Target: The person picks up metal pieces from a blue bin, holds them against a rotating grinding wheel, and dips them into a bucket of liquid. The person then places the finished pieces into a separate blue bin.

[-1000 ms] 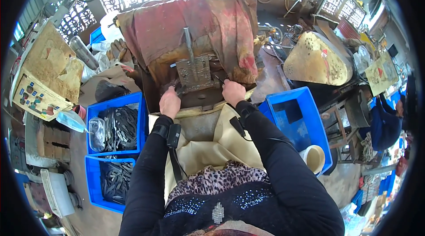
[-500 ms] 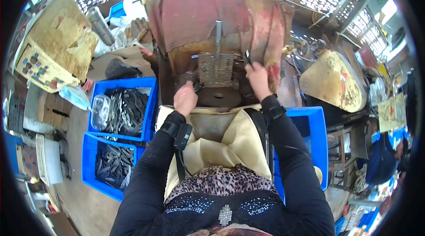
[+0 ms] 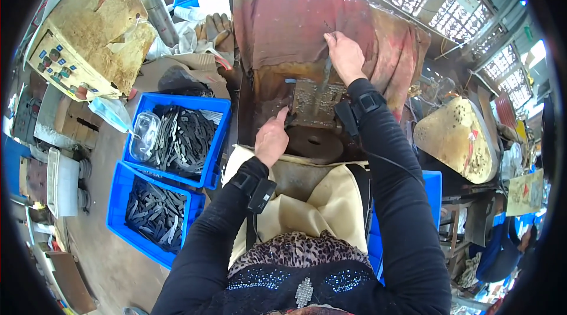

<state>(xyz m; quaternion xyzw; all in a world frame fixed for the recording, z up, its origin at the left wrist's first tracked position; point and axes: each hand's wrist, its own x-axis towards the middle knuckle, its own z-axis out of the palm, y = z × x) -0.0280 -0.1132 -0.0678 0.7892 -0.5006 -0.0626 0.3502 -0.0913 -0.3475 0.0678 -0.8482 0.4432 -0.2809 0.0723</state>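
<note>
My left hand [image 3: 271, 140] is closed in front of a grimy metal block [image 3: 319, 104], index finger forward. A small dark piece [image 3: 290, 119] shows at its fingertips. Higher up, my right hand [image 3: 345, 57] closes at the top of an upright metal rod [image 3: 326, 70] that rises by the block. Its fingers cover the rod's top end. Below the block lies a dark round disc [image 3: 316, 142] with a hole in it. A stained reddish cloth [image 3: 289, 19] drapes over the back of the workstation.
Two blue bins [image 3: 221, 143] of dark curved metal strips [image 3: 184, 137] stand at left, a clear plastic container [image 3: 144, 136] in one. Beyond them is a dirty control box [image 3: 97, 28]. At right are a blue bin [image 3: 433, 194] and a yellowish rounded guard [image 3: 455, 140]. Cream fabric [image 3: 301, 197] covers my lap.
My right hand has moved up and left to the rod's top; the dark strip it held no longer shows. My left hand stays near the block. The view has shifted.
</note>
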